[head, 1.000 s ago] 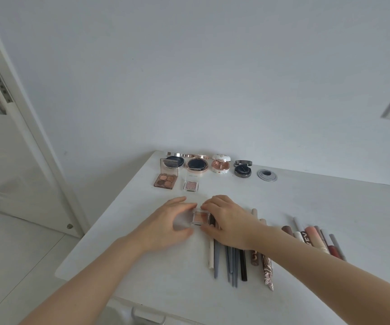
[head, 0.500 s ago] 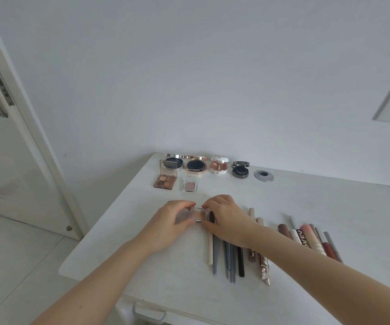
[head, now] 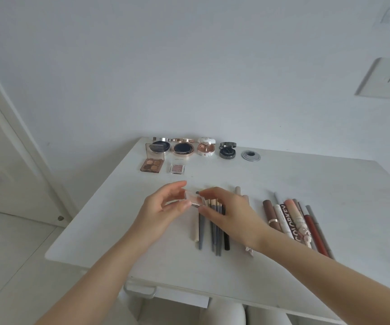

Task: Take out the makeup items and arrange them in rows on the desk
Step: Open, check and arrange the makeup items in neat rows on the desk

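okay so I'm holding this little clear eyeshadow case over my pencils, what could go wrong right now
1. Both hands, left hand and right hand, pinch the small clear case only at its edges; it may slip and drop onto the pencils.
2. Your right wrist lies over the pencil row, so a sweep could roll them out of line.
3. The lip tubes sit close beside your forearm and could get nudged.

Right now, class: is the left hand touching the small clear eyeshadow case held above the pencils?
Touching. The head view shows the left hand with its thumb and fingertips pinching the left edge of the small clear eyeshadow case, no gap visible.
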